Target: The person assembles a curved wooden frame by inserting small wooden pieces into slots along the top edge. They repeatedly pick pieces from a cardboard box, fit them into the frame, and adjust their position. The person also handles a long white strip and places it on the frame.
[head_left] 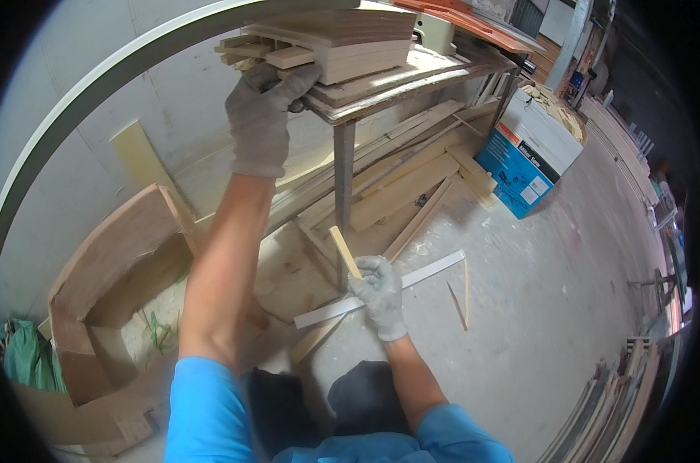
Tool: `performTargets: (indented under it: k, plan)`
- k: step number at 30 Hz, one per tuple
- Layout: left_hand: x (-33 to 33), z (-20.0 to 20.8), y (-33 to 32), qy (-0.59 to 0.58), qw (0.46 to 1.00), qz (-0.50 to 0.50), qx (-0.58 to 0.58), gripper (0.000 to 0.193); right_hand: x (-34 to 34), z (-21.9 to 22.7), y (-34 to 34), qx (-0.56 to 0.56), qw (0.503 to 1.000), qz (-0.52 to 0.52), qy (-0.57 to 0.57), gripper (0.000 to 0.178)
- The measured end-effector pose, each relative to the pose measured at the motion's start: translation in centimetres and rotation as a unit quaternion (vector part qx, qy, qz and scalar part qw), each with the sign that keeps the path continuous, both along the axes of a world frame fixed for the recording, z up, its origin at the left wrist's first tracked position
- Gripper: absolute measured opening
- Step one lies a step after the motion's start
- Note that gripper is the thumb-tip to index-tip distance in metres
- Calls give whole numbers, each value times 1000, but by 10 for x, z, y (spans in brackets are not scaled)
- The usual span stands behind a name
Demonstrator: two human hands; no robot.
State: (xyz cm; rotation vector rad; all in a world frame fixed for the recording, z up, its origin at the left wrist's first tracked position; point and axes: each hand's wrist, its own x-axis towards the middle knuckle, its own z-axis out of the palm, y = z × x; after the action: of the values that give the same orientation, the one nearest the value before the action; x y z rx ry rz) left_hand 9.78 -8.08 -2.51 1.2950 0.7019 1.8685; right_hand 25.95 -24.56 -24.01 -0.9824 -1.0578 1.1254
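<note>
My left hand [262, 116], in a pale grey work glove, is raised to the left end of a work table [411, 91]. It grips at short wooden strips [290, 57] that stick out there beside a stack of wooden boards [365, 58]; some fingertips are hidden beneath them. Lower down, my right hand [381, 293], gloved too, holds a short pale wooden strip [344, 251] tilted upward between thumb and fingers. Behind that hand a white metal bar [435, 268] lies slantwise above the floor.
A curved wooden piece [107, 255] stands at left, near a green sack [32, 359]. Long planks [404, 185] lie under the table. A blue and white carton [527, 158] holds wood scraps at the right. More strips [608, 409] are stacked at lower right.
</note>
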Motion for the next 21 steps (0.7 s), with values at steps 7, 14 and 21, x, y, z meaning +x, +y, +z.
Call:
performTargets:
  k: [7,14,21]
  plan:
    - [-8,-6,14,-59,994,-87,26,29,8,-2,4,-12,1000,-2,17,32]
    - [6,-11,11,-138,984,-77,85,31,9,8,4,-24,998,-24,58,28]
    - [-12,-9,21,-82,989,-103,66,21,19,24,3,10,1000,-22,11,27]
